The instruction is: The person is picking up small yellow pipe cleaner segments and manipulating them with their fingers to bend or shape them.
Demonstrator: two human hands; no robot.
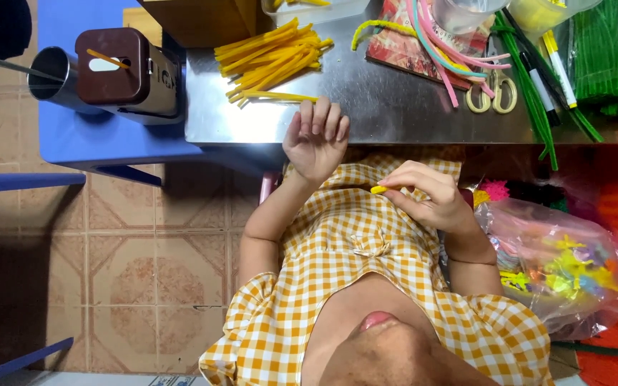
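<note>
My left hand [315,140] is raised at the near edge of the steel table [395,107], fingers loosely apart and empty, just below a pile of yellow pipe-cleaner pieces [275,57]. My right hand [429,194] is over my lap, against my yellow checked dress. It pinches a short yellow pipe-cleaner piece [379,189] between thumb and fingertips.
Scissors [493,91], pink and yellow pipe cleaners [443,50], marker pens [558,64] and green pipe cleaners [602,57] lie on the table's right side. A clear bag of coloured pieces [559,264] sits at my right. A brown glue gun stand [119,68] and a metal cup [50,75] are on a blue stool [109,139] at left.
</note>
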